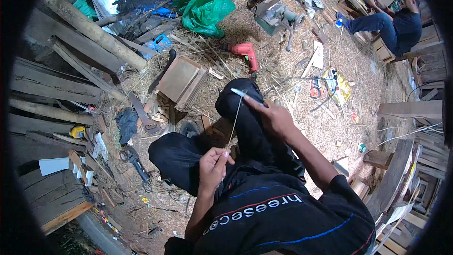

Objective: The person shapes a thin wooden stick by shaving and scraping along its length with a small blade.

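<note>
In my left hand point(214, 166), closed near my lap, is a thin pale wooden strip point(235, 122). It slants up and away from my fingers toward my raised right knee. My right hand point(277, 119) is closed round a small knife point(239, 93), its handle hidden in the palm. The bright blade points left above the knee, with my index finger stretched along it. The strip's far end meets or crosses the blade; whether they touch I cannot tell.
Ahead lie a red power drill point(245, 54), a stack of wooden boards point(180, 82) and a green plastic bag point(206, 12). A handsaw point(145, 117) and an angle grinder point(135, 164) rest at left. Another person point(401, 26) sits at far right. Shavings cover the floor point(278, 73).
</note>
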`<state>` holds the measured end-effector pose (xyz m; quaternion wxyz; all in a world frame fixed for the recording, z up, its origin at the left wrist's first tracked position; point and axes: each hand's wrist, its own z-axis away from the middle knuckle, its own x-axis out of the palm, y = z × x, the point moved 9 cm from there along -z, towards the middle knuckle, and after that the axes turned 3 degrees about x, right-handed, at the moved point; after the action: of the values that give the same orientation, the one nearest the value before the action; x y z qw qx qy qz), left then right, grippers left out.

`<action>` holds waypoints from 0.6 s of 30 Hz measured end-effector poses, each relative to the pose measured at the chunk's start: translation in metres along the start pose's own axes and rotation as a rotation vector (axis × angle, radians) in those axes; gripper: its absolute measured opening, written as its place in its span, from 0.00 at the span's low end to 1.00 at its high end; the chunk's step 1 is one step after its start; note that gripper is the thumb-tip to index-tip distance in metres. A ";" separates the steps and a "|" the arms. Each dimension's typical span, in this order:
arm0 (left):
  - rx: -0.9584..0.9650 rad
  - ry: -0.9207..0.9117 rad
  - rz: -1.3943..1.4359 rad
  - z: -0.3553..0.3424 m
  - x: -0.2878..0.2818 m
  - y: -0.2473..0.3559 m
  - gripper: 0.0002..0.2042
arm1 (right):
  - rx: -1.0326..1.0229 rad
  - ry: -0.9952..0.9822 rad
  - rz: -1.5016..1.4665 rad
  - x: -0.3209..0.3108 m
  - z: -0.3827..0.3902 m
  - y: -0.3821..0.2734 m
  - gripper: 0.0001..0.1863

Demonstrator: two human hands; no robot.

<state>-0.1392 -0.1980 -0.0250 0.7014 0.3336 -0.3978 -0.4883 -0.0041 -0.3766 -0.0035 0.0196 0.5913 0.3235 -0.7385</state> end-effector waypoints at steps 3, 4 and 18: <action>-0.068 -0.005 -0.016 0.016 -0.013 -0.012 0.06 | 0.055 0.129 -0.113 -0.011 -0.004 0.011 0.40; -0.080 0.009 -0.008 0.017 -0.016 -0.013 0.06 | 0.057 0.122 -0.114 -0.014 -0.003 0.011 0.40; -0.071 -0.135 0.101 -0.056 0.024 0.004 0.09 | -0.066 -0.089 0.006 -0.009 -0.002 -0.007 0.42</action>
<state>-0.0831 -0.2152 -0.0414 0.7081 0.2544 -0.4432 -0.4873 -0.0025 -0.3731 0.0071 0.0557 0.5579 0.3446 -0.7529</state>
